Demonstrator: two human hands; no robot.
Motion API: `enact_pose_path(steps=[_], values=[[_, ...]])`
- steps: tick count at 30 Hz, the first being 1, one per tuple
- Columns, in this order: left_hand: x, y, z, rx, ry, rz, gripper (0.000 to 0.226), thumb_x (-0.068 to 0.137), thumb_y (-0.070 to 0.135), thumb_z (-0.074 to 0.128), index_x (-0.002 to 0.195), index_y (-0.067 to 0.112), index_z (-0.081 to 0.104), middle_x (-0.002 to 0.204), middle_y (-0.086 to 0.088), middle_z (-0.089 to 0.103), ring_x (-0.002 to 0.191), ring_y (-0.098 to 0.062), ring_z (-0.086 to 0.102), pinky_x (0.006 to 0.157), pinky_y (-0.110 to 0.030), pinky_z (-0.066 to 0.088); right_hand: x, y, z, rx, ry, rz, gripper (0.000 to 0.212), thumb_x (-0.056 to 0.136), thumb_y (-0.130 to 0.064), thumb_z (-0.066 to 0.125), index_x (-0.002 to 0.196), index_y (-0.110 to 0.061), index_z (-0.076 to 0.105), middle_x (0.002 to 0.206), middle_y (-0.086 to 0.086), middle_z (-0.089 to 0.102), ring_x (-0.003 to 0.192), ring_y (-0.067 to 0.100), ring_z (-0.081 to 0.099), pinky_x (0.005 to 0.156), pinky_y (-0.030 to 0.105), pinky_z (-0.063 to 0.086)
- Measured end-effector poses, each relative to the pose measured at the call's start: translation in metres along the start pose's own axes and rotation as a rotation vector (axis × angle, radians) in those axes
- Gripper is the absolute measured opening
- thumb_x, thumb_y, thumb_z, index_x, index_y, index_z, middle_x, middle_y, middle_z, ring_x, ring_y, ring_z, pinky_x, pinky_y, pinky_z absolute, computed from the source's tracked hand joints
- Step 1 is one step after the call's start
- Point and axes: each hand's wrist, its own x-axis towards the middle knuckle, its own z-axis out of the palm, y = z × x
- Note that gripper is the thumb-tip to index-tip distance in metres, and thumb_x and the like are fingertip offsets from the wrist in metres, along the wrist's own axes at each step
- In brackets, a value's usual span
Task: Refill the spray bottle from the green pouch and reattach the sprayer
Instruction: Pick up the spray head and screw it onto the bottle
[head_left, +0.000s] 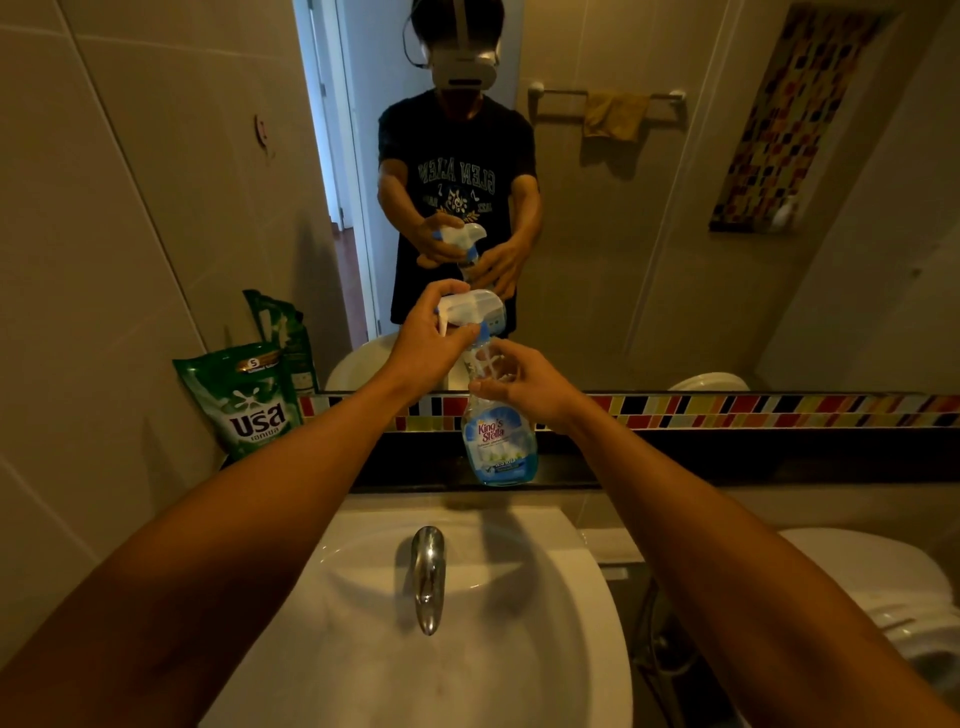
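The clear spray bottle (500, 441) with a blue label and blue liquid low inside stands on the dark ledge (675, 467) behind the sink. My left hand (426, 343) grips the white sprayer head (475, 307) sitting at the bottle's top. My right hand (524, 382) wraps the bottle's neck from the right side. The green pouch (244, 400) leans upright against the left wall, at the ledge's left end, apart from both hands.
A white sink (561, 571) with a chrome tap (428, 577) lies directly below the ledge. The mirror (623, 208) rises behind the bottle, with a coloured tile strip (753, 410) under it. A toilet (883, 597) sits at lower right.
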Motion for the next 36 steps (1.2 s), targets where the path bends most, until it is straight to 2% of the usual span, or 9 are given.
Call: enact_pose_path(steps=[3, 6, 14, 17, 22, 24, 28, 32, 36], values=[[-0.003, 0.0, 0.003, -0.001, 0.03, 0.017, 0.05, 0.086, 0.019, 0.075, 0.128, 0.019, 0.049, 0.122, -0.003, 0.06, 0.108, -0.015, 0.063, 0.078, -0.024, 0.059, 0.0, -0.001, 0.003, 0.004, -0.003, -0.023, 0.054, 0.094, -0.016, 0.076, 0.144, -0.017, 0.056, 0.126, 0.018, 0.068, 0.117, 0.036, 0.067, 0.1, 0.057, 0.057], [-0.004, -0.001, 0.003, 0.008, 0.067, 0.025, 0.054, 0.081, 0.018, 0.08, 0.126, 0.018, 0.049, 0.118, 0.001, 0.06, 0.105, -0.013, 0.063, 0.08, -0.029, 0.06, 0.001, -0.002, 0.006, 0.005, -0.005, -0.049, 0.056, 0.094, -0.014, 0.077, 0.146, -0.018, 0.055, 0.124, 0.018, 0.069, 0.117, 0.038, 0.067, 0.1, 0.058, 0.057], [-0.003, 0.002, -0.005, 0.017, 0.028, 0.032, 0.053, 0.079, 0.012, 0.082, 0.123, 0.019, 0.053, 0.119, 0.004, 0.06, 0.107, -0.009, 0.062, 0.082, -0.029, 0.059, 0.002, -0.001, 0.008, 0.064, -0.031, -0.052, 0.055, 0.093, -0.012, 0.077, 0.144, -0.017, 0.056, 0.124, 0.023, 0.069, 0.117, 0.039, 0.068, 0.101, 0.055, 0.058], [-0.001, 0.005, -0.008, 0.003, -0.002, 0.028, 0.054, 0.078, 0.01, 0.082, 0.123, 0.019, 0.055, 0.12, 0.003, 0.06, 0.107, -0.012, 0.062, 0.08, -0.028, 0.06, 0.001, -0.001, 0.004, 0.108, -0.058, -0.039, 0.056, 0.092, -0.012, 0.078, 0.143, -0.023, 0.056, 0.124, 0.019, 0.069, 0.117, 0.035, 0.069, 0.099, 0.051, 0.06], [-0.001, 0.01, -0.01, -0.024, -0.066, 0.004, 0.053, 0.079, 0.011, 0.081, 0.124, 0.019, 0.055, 0.12, 0.002, 0.059, 0.106, -0.014, 0.062, 0.075, -0.025, 0.059, 0.0, 0.002, -0.001, 0.233, -0.125, 0.012, 0.063, 0.091, -0.008, 0.078, 0.148, -0.023, 0.055, 0.126, 0.013, 0.073, 0.115, 0.029, 0.073, 0.097, 0.047, 0.062], [-0.002, 0.011, -0.01, -0.022, -0.088, -0.004, 0.052, 0.079, 0.011, 0.081, 0.124, 0.019, 0.055, 0.122, -0.002, 0.059, 0.108, -0.02, 0.062, 0.077, -0.029, 0.061, -0.001, 0.004, -0.003, 0.277, -0.146, 0.024, 0.061, 0.09, -0.006, 0.078, 0.145, -0.024, 0.058, 0.124, 0.012, 0.075, 0.113, 0.027, 0.075, 0.093, 0.043, 0.063], [-0.005, 0.015, -0.009, -0.023, -0.123, -0.025, 0.052, 0.08, 0.008, 0.08, 0.125, 0.015, 0.055, 0.123, -0.008, 0.059, 0.106, -0.021, 0.064, 0.078, -0.029, 0.061, -0.003, 0.009, -0.004, 0.319, -0.168, 0.042, 0.054, 0.09, -0.005, 0.077, 0.14, -0.019, 0.061, 0.127, 0.017, 0.074, 0.115, 0.031, 0.074, 0.095, 0.047, 0.063], [-0.006, 0.018, -0.007, -0.01, -0.134, -0.06, 0.052, 0.081, 0.009, 0.079, 0.127, 0.013, 0.055, 0.123, -0.008, 0.059, 0.101, -0.019, 0.067, 0.073, -0.022, 0.059, -0.005, 0.012, -0.007, 0.326, -0.174, 0.048, 0.043, 0.089, -0.005, 0.078, 0.129, -0.018, 0.066, 0.122, 0.018, 0.074, 0.107, 0.026, 0.077, 0.081, 0.033, 0.064], [-0.01, 0.016, 0.0, 0.026, -0.093, -0.084, 0.068, 0.081, 0.013, 0.08, 0.139, 0.022, 0.046, 0.13, -0.007, 0.057, 0.106, -0.019, 0.067, 0.081, -0.03, 0.061, -0.004, 0.018, -0.007, 0.232, -0.1, 0.054, 0.044, 0.089, -0.011, 0.08, 0.13, -0.014, 0.065, 0.124, 0.021, 0.069, 0.111, 0.034, 0.073, 0.084, 0.038, 0.065]])
